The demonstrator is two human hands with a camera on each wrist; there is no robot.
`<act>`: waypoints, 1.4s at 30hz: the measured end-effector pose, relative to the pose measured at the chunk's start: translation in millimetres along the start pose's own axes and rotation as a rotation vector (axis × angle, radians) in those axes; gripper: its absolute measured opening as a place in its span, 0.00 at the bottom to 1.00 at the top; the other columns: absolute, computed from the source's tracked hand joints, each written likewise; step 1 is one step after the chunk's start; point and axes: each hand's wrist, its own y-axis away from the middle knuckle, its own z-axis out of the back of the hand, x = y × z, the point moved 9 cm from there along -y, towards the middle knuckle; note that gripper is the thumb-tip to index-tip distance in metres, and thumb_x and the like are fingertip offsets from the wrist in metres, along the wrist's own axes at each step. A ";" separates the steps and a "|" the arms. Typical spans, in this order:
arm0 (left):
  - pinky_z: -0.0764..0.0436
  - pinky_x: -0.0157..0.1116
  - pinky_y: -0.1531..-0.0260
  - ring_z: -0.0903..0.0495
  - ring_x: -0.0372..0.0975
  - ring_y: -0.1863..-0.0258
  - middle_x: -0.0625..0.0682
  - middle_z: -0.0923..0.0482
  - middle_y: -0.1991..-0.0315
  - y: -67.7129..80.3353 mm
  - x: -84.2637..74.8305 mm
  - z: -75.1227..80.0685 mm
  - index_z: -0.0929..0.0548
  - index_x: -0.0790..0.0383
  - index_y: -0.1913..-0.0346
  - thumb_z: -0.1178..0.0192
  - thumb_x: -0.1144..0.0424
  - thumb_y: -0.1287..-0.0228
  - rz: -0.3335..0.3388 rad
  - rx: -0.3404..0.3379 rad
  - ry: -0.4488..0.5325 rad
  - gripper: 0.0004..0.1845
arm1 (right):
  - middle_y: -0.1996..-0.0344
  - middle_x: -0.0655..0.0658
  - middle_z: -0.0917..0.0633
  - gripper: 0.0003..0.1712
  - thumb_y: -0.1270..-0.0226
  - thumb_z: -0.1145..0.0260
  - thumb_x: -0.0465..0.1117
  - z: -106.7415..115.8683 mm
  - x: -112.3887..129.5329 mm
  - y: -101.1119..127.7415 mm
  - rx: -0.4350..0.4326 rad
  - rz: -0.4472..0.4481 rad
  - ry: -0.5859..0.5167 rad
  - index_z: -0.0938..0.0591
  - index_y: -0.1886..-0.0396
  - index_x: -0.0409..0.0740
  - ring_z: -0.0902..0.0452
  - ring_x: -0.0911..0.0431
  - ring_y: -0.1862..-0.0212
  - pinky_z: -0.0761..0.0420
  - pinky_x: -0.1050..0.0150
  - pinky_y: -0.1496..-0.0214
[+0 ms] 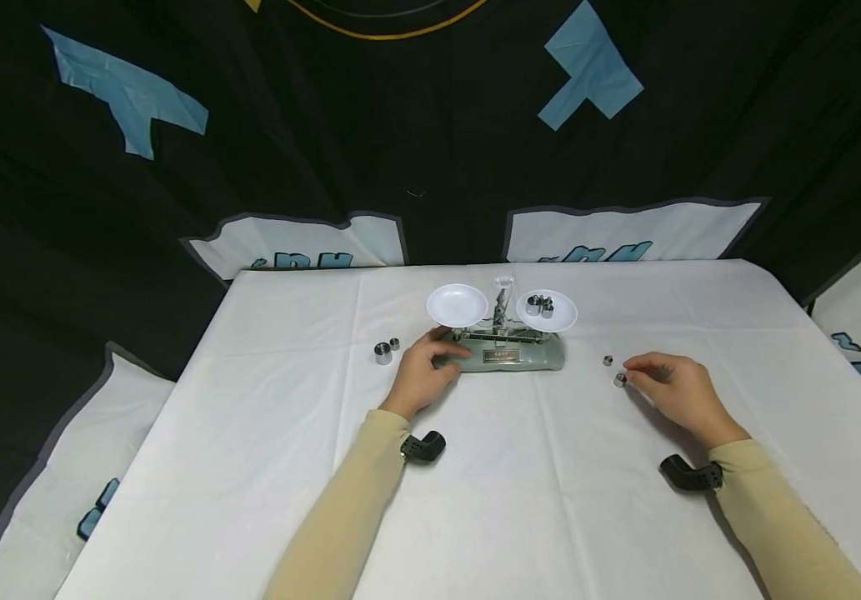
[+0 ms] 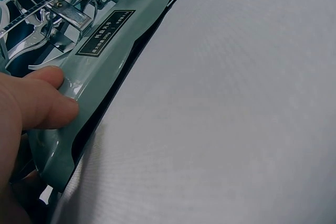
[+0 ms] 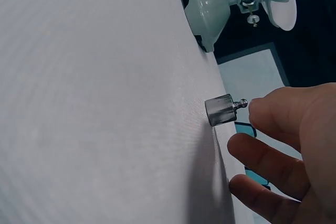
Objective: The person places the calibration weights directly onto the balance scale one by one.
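A grey-green balance scale (image 1: 523, 356) stands mid-table. Its left pan (image 1: 458, 305) is bare; the right pan (image 1: 563, 317) carries a few small metal weights (image 1: 539, 305). My left hand (image 1: 438, 357) rests on the left end of the scale's base (image 2: 105, 61), fingertips (image 2: 50, 77) pressing its top. My right hand (image 1: 636, 372) lies on the cloth to the right, fingers relaxed. One fingertip (image 3: 262, 111) is at the knob of a small metal weight (image 3: 223, 109) standing upright, also seen in the head view (image 1: 620, 380). I cannot tell whether they touch.
Another tiny weight (image 1: 608, 360) stands just beyond the right hand. Two weights, one larger (image 1: 382, 353) and one small (image 1: 394, 342), stand left of the left hand. A white cloth (image 1: 475, 500) covers the table; dark fabric surrounds it.
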 end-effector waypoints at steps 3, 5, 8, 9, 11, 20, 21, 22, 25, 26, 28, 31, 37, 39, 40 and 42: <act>0.33 0.50 0.24 0.31 0.54 0.25 0.60 0.27 0.28 0.1 0.3 -0.5 0.09 0.64 0.57 0.38 0.71 0.46 0.000 0.004 -0.006 0.13 | 0.57 0.33 0.10 0.09 0.34 0.32 0.34 -0.9 -0.6 0.7 -0.005 0.006 0.013 0.11 0.56 0.37 0.15 0.36 0.52 0.19 0.53 0.53; 0.33 0.50 0.24 0.32 0.53 0.25 0.60 0.27 0.28 0.0 0.8 -0.8 0.09 0.64 0.57 0.38 0.71 0.46 0.004 0.007 -0.007 0.13 | 0.57 0.33 0.10 0.09 0.34 0.32 0.33 -1.3 -0.3 0.9 -0.009 0.011 0.010 0.11 0.57 0.37 0.15 0.36 0.52 0.18 0.51 0.52; 0.34 0.49 0.23 0.32 0.53 0.25 0.60 0.27 0.28 -0.3 1.9 -1.1 0.09 0.64 0.57 0.38 0.71 0.45 0.008 0.008 -0.007 0.13 | 0.58 0.33 0.10 0.09 0.34 0.32 0.33 -1.9 0.6 1.1 -0.013 0.016 0.006 0.11 0.57 0.36 0.15 0.34 0.51 0.17 0.45 0.51; 0.33 0.49 0.24 0.32 0.53 0.25 0.60 0.27 0.28 -0.4 1.9 -1.2 0.09 0.64 0.57 0.38 0.71 0.46 0.005 0.005 -0.005 0.13 | 0.58 0.33 0.10 0.09 0.34 0.32 0.33 -2.1 1.0 1.1 -0.014 0.018 0.006 0.11 0.58 0.36 0.15 0.34 0.51 0.17 0.45 0.51; 0.32 0.49 0.24 0.31 0.53 0.25 0.60 0.26 0.29 -0.6 2.1 -1.3 0.09 0.64 0.58 0.38 0.72 0.46 -0.002 0.001 -0.005 0.13 | 0.59 0.33 0.09 0.08 0.35 0.31 0.33 -2.3 1.0 1.2 -0.020 0.019 0.011 0.11 0.58 0.36 0.14 0.35 0.52 0.16 0.47 0.52; 0.33 0.49 0.24 0.31 0.53 0.26 0.61 0.26 0.29 0.0 3.5 -0.8 0.09 0.63 0.58 0.38 0.71 0.47 -0.004 -0.006 -0.014 0.13 | 0.58 0.33 0.10 0.08 0.35 0.31 0.33 -7.8 -0.6 1.1 0.004 -0.010 0.005 0.10 0.59 0.37 0.14 0.36 0.52 0.16 0.46 0.51; 0.32 0.49 0.24 0.30 0.53 0.26 0.61 0.26 0.30 0.0 3.2 -0.6 0.09 0.63 0.58 0.38 0.71 0.47 -0.007 -0.008 -0.015 0.13 | 0.58 0.33 0.10 0.08 0.34 0.31 0.33 -8.7 -0.7 1.1 0.009 -0.012 0.003 0.10 0.59 0.37 0.15 0.36 0.51 0.16 0.44 0.51; 0.33 0.49 0.24 0.30 0.53 0.26 0.61 0.26 0.29 0.0 3.2 -0.5 0.09 0.63 0.58 0.38 0.72 0.47 -0.005 -0.008 -0.012 0.13 | 0.57 0.33 0.10 0.08 0.34 0.31 0.33 -9.4 -0.7 1.0 0.012 -0.013 -0.001 0.10 0.59 0.37 0.15 0.36 0.51 0.16 0.42 0.50; 0.33 0.49 0.24 0.31 0.53 0.26 0.61 0.26 0.29 0.0 2.9 -0.3 0.09 0.63 0.58 0.38 0.72 0.47 0.000 -0.006 -0.007 0.13 | 0.57 0.33 0.10 0.07 0.35 0.31 0.33 -10.7 -0.4 1.0 0.015 -0.012 -0.001 0.10 0.59 0.37 0.15 0.36 0.51 0.17 0.40 0.49; 0.33 0.49 0.23 0.31 0.53 0.25 0.60 0.26 0.29 0.0 2.8 -0.2 0.09 0.63 0.58 0.38 0.72 0.46 0.002 -0.005 -0.004 0.13 | 0.57 0.33 0.10 0.08 0.35 0.31 0.33 -10.9 -0.2 0.9 0.016 -0.013 0.001 0.10 0.59 0.37 0.16 0.36 0.51 0.17 0.40 0.48; 0.34 0.49 0.23 0.31 0.53 0.25 0.60 0.27 0.29 -0.1 2.8 -0.1 0.09 0.63 0.58 0.38 0.71 0.46 0.008 -0.003 -0.001 0.13 | 0.57 0.33 0.10 0.08 0.35 0.31 0.32 -11.2 -0.2 0.7 0.020 -0.016 0.004 0.10 0.59 0.37 0.16 0.36 0.50 0.18 0.40 0.48; 0.33 0.49 0.24 0.31 0.53 0.25 0.60 0.27 0.29 -0.4 2.1 0.3 0.09 0.63 0.58 0.38 0.71 0.46 0.005 -0.007 -0.002 0.13 | 0.56 0.32 0.10 0.08 0.35 0.31 0.33 -11.6 -0.2 0.4 0.029 -0.026 0.007 0.10 0.58 0.37 0.17 0.36 0.50 0.19 0.40 0.48; 0.34 0.48 0.23 0.32 0.53 0.25 0.60 0.27 0.29 -0.9 2.9 -0.6 0.09 0.63 0.58 0.39 0.72 0.46 0.006 -0.002 -0.011 0.14 | 0.57 0.33 0.10 0.08 0.35 0.31 0.33 -11.2 -1.1 0.5 0.035 -0.039 -0.001 0.10 0.59 0.37 0.18 0.35 0.47 0.20 0.37 0.45; 0.34 0.49 0.23 0.32 0.53 0.25 0.60 0.26 0.29 -1.0 2.9 -0.7 0.09 0.63 0.58 0.39 0.72 0.46 0.005 -0.003 -0.013 0.14 | 0.57 0.33 0.10 0.07 0.35 0.31 0.33 -11.0 -1.3 0.5 0.034 -0.038 -0.003 0.10 0.59 0.37 0.18 0.34 0.47 0.20 0.36 0.44; 0.34 0.48 0.23 0.32 0.53 0.25 0.60 0.26 0.29 -1.1 3.2 -0.9 0.09 0.63 0.58 0.39 0.72 0.46 0.006 -0.002 -0.012 0.14 | 0.57 0.33 0.10 0.07 0.35 0.31 0.33 -10.9 -1.2 0.5 0.032 -0.035 -0.003 0.10 0.59 0.37 0.18 0.34 0.46 0.21 0.35 0.43; 0.34 0.48 0.23 0.32 0.53 0.25 0.60 0.26 0.29 -1.1 2.7 -0.8 0.09 0.63 0.58 0.39 0.72 0.46 0.004 -0.004 -0.010 0.14 | 0.57 0.33 0.10 0.07 0.35 0.31 0.33 -10.7 -0.8 0.3 0.030 -0.030 -0.003 0.10 0.60 0.38 0.18 0.34 0.46 0.21 0.35 0.43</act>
